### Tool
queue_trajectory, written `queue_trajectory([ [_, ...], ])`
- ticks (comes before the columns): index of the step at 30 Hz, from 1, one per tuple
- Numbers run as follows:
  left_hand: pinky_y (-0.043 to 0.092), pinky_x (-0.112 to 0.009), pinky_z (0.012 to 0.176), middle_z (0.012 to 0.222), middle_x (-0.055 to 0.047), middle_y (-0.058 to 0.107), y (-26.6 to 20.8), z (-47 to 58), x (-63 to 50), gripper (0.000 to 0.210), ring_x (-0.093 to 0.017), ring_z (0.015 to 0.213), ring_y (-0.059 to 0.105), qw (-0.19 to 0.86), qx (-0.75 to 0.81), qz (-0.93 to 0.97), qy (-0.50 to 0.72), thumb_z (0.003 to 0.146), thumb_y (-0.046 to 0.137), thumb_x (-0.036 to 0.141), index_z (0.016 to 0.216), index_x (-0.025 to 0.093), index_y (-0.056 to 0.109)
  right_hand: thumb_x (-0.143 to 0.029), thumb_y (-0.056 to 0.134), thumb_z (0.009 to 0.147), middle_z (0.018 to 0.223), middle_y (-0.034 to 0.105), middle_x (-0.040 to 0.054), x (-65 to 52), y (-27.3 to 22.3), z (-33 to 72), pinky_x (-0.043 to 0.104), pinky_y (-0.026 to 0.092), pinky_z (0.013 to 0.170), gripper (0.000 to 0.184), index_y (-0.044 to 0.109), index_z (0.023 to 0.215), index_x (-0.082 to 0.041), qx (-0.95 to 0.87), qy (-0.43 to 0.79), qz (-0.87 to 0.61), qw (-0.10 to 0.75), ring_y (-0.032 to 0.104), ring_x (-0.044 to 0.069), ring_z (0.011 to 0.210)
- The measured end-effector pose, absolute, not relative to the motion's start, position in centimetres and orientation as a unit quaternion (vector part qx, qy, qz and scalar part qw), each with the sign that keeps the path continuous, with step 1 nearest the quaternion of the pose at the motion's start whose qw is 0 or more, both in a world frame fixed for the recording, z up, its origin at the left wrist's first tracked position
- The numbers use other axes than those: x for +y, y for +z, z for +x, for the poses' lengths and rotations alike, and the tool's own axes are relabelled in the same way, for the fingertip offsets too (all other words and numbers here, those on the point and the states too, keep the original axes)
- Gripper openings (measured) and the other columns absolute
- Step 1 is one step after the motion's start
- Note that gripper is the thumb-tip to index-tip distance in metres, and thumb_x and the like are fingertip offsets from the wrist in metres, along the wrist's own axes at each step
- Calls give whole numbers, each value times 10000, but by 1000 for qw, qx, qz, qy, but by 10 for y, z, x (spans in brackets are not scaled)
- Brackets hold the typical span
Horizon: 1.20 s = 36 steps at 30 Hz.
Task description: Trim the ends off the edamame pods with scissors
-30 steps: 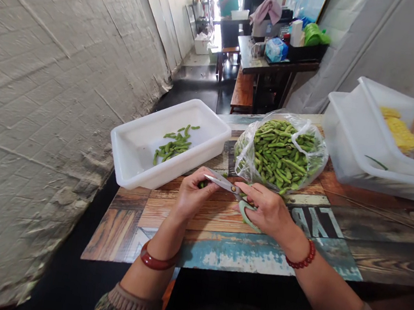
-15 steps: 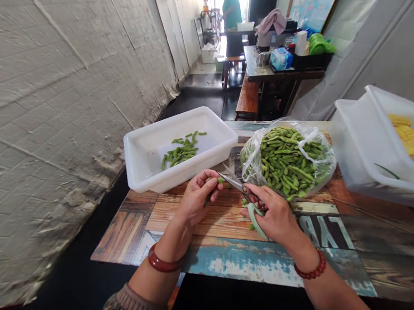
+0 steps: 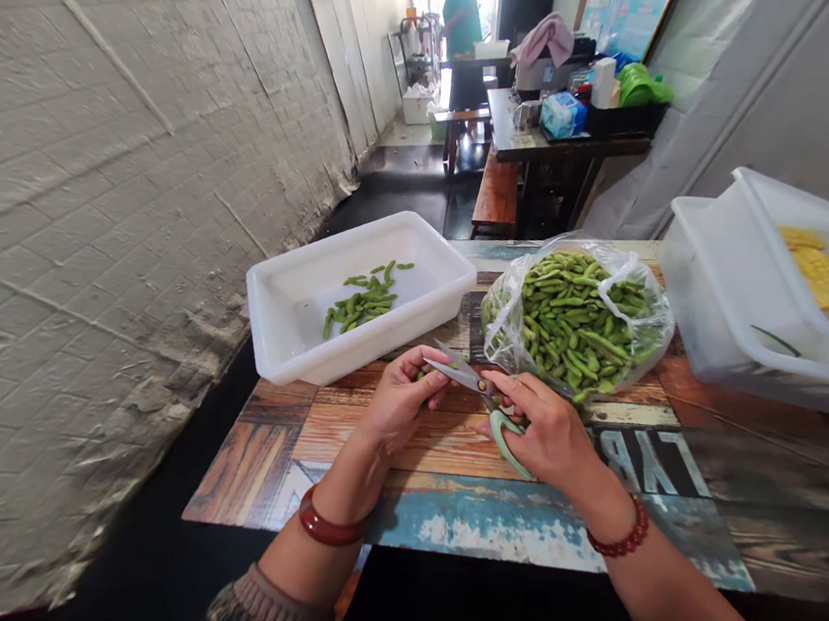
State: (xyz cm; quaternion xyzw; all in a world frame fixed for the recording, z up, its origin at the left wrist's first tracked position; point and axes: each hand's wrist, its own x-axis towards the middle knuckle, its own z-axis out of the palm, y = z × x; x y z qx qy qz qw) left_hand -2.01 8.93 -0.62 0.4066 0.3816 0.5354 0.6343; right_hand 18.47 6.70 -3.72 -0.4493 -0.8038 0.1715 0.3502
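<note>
My left hand (image 3: 404,395) is closed in a pinch on a green soybean pod (image 3: 421,376), mostly hidden by the fingers. Scissors (image 3: 482,385) with pale green handles are in my right hand (image 3: 547,433), their blades pointing left at the fingertips of the other hand. Behind the right hand, a clear plastic bag (image 3: 502,321) bulges with a heap of soybean pods (image 3: 571,320). To the left, a white tub (image 3: 287,360) has a small pile of pods (image 3: 364,299) on its floor.
At the right stand stacked white bins (image 3: 713,337) with yellow packets (image 3: 826,281) and wooden sticks inside. A rough white wall (image 3: 100,161) runs along the left. Farther back are a cluttered table (image 3: 511,141), a wooden bench (image 3: 496,195) and a person (image 3: 462,14) by the bright doorway.
The scissor blades have shifted slightly left and now overlap my left fingertips. My left hand has moved a little to the right, and less of the pod shows.
</note>
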Motion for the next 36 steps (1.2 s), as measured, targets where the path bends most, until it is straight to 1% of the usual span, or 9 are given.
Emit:
queue_trajectory([
  [12,294,-163,415,632,0,663,-2,-17,88,332,-53,471,452,661,359,392,530,611,879,313,755,158,623,-306,682,855,936,624,29,66,-37,184,278,539,691,463,561,1296,-235,-802,201,-420,374,595,144,721],
  [17,279,-154,410,642,-2,670,-4,-16,87,327,-39,451,421,684,341,372,527,613,877,293,761,157,619,-311,665,877,965,625,39,66,-39,185,276,549,715,469,536,1320,-230,-809,193,-406,378,608,145,730],
  [22,273,-148,410,667,-13,657,-5,-18,87,306,-25,448,393,699,341,365,512,657,843,294,742,141,592,-329,630,902,982,659,54,68,-44,185,307,560,771,457,528,1338,-237,-819,162,-401,377,645,178,806],
  [26,243,-129,397,722,13,603,-4,-23,91,293,-25,472,392,723,330,327,511,691,801,309,812,161,579,-343,674,865,985,689,59,71,-45,185,330,581,778,462,569,1302,-237,-796,143,-415,417,666,194,814],
  [28,219,-128,388,736,22,568,-6,-24,93,297,-29,485,394,723,334,312,518,713,774,355,768,165,551,-342,680,859,948,703,61,72,-44,185,346,588,770,440,592,1277,-236,-771,131,-435,446,675,208,808],
  [30,208,-140,387,690,33,539,-11,-24,96,314,-35,470,377,689,373,336,523,733,752,394,714,165,538,-342,676,863,937,715,66,72,-43,186,359,591,775,409,610,1253,-237,-750,128,-453,465,686,221,826],
  [32,275,-165,421,652,29,558,-19,-23,100,259,-58,483,412,611,438,412,515,743,745,385,730,166,607,-346,675,867,947,721,70,72,-41,186,359,591,780,391,620,1236,-233,-741,132,-457,474,692,225,840],
  [34,405,-217,549,694,-10,637,-29,-21,103,171,-118,597,534,498,493,517,492,758,732,338,792,173,700,-352,676,868,964,722,75,72,-40,186,356,591,783,396,620,1238,-223,-744,136,-451,474,692,223,842],
  [36,454,-289,717,796,-56,698,-37,-19,107,123,-189,759,611,378,527,611,454,786,700,286,839,189,753,-354,677,867,973,721,77,72,-40,186,357,590,786,404,618,1245,-222,-749,138,-446,470,690,219,837],
])
